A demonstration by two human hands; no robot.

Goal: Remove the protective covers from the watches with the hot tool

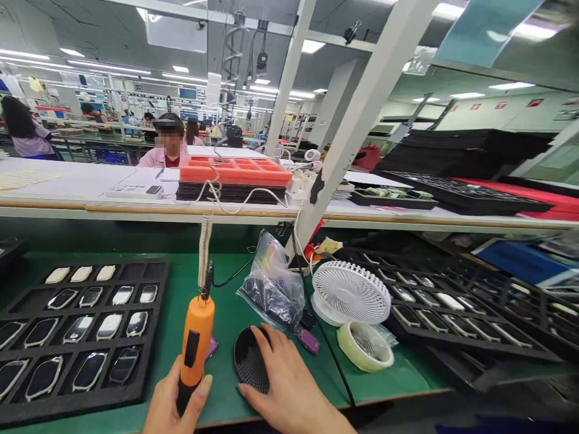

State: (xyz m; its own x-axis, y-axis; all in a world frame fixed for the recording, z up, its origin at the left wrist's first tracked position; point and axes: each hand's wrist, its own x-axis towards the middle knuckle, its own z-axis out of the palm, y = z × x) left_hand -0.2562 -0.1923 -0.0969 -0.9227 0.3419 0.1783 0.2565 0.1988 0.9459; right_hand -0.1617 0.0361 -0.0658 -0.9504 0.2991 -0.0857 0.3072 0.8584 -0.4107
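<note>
Closest to the camera, at the near edge of the scene, the left hand [178, 401] has its fingers curled snugly around the black lower end of an orange powered screwdriver [198, 328]. Held almost upright over the near middle of the bench [224, 401], the tool meets a metal coil spring [205, 247] at its top; its lower tip cannot be seen behind the hand. Just to the right, the right hand [287, 371] lies palm down with fingers loosely spread, touching the right side of a round black dish [246, 355] with a textured surface.

A purple watch-like device [309, 342] lies beyond the right hand, near a clear plastic bag [274, 286]. Farther right stand a white fan [350, 292] and, nearer, a pale green ring [350, 355] with small pieces inside.

On the left, a black compartment tray [156, 328] carries rows of watch-like devices, several with dark screens and light frames; one compartment at its far right corner is bare. Another tray [474, 346] of similar devices lies tilted on the right.

Beyond, a raised white shelf [81, 184] bears a red tray [244, 173] stacked on black ones. A person [170, 144] in pink sits on its far side.
</note>
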